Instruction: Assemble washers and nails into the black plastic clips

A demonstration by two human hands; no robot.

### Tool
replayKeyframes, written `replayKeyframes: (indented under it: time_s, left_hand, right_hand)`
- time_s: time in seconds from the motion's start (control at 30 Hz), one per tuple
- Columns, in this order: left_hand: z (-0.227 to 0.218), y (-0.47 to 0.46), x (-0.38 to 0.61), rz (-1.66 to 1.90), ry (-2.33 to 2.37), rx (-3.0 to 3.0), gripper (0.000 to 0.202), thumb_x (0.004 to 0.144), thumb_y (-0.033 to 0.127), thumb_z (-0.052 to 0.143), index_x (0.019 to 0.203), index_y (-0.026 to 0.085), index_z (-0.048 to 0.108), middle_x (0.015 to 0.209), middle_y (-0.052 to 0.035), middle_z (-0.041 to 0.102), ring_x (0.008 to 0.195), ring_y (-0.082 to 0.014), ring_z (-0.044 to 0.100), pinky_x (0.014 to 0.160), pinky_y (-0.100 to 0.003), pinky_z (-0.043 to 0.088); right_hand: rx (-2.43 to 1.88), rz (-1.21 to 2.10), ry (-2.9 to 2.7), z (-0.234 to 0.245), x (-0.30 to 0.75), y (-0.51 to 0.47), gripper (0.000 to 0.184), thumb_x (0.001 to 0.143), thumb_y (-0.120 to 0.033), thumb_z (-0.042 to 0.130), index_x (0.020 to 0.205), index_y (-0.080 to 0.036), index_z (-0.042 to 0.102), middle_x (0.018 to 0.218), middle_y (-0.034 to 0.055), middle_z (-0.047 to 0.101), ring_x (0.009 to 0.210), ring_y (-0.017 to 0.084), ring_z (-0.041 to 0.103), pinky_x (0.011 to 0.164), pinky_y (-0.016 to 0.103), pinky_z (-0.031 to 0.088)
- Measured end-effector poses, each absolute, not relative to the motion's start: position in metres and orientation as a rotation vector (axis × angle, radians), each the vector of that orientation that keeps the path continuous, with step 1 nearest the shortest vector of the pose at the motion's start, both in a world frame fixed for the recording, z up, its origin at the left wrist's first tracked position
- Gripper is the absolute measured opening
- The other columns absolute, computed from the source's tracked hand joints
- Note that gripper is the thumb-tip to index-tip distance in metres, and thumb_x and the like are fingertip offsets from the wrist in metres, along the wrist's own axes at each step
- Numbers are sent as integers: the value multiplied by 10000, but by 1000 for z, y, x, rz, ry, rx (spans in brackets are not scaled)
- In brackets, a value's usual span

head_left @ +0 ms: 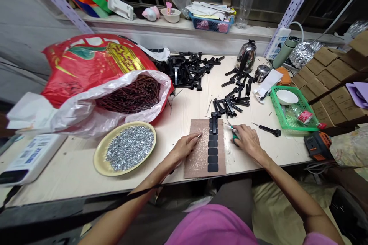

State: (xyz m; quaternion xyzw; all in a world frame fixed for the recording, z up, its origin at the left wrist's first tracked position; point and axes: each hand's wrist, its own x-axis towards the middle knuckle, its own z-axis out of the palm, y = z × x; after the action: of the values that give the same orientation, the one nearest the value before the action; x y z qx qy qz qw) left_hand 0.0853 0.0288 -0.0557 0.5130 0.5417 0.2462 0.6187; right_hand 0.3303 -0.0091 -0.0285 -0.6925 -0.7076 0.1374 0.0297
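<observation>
My left hand [186, 146] is closed in a pinch over the left side of a brown corrugated cardboard piece [198, 160]. A tiny silvery bit shows at its fingertips, perhaps a washer. My right hand [246, 141] is closed around a small tool with green handles [235, 136], just right of the cardboard; its kind is partly hidden by the fingers. Black rounded pads [213, 159] run in a column along the cardboard. Across the upper pads lies a black plastic part [214, 124]. More black parts [231, 105] lie loose beyond it.
A yellow dish of small metal washers [130, 148] stands left, before a red sack of thin dark rods [132, 93]. Black parts [189, 69] are heaped at the back. To the right are a green basket [299, 125], a power tool [317, 146] and cardboard boxes [324, 69].
</observation>
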Motion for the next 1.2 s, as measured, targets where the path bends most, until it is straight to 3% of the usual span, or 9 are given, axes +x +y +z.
replayKeyframes:
  time_s: [0.13,0.27,0.4,0.47,0.63,0.8,0.97,1.07,1.2]
  left_hand:
    - [-51,28,83,500,1258,1132,583,628,534,608,1013,99,658,480,97,362,422,-83,285,435,-220,174]
    - [-51,27,83,534,1247,1114,542,618,517,611,963,101,646,473,107,319,420,-81,269,437,-218,154]
    - [-57,27,80,579,1217,1129,477,633,501,613,916,119,647,473,98,335,434,-91,305,451,-223,194]
    - [-59,26,79,586,1205,1163,487,643,508,605,935,121,654,491,82,384,451,-101,338,467,-228,236]
    - [-62,22,77,606,1211,1258,503,662,530,564,959,137,666,802,-41,639,646,-151,510,569,-251,370]
    - [-66,20,77,582,1197,1261,510,719,550,526,986,136,658,786,-35,638,636,-152,519,548,-245,375]
    - [-71,19,75,621,1152,1299,475,751,556,524,957,152,665,725,-24,620,624,-158,517,552,-251,384]
    - [-74,19,74,638,1132,1294,469,766,555,518,962,152,657,671,-11,589,603,-154,501,545,-246,371]
    - [-72,18,74,654,1120,1260,461,761,551,530,957,150,647,608,15,532,552,-134,448,504,-231,318]
  right_hand:
    - [-2311,494,-2188,-27,352,-1,438,804,-174,604,1237,-159,543,1124,145,567,1038,280,555,832,359,411]
    - [-2184,620,-2376,-24,359,2,465,784,-133,609,1239,-141,514,1150,140,560,1052,248,555,846,311,432]
    - [-2369,300,-2359,-24,356,6,479,752,-49,603,1217,-126,521,1107,174,578,1032,282,556,781,325,447]
    - [-2433,256,-2326,-22,357,11,467,749,-26,586,1202,-127,534,1080,171,580,973,274,582,740,317,450]
    - [-2308,844,-2341,-7,365,28,555,706,-169,717,1227,-147,527,1022,96,589,867,217,618,711,274,476]
    - [-2003,606,-2206,-12,325,31,247,907,-263,525,1117,-141,569,1045,107,589,855,185,607,730,311,491]
    - [-1765,250,-2446,-29,283,43,247,853,-272,626,1072,-160,598,1030,95,582,914,216,531,764,343,435]
    - [-1725,-35,-2564,-32,282,49,159,919,-211,518,1010,-203,648,970,84,598,890,216,480,741,344,371]
    - [-1522,-83,-2807,-37,286,44,192,938,-166,473,998,-193,652,868,65,606,855,202,453,717,330,343]
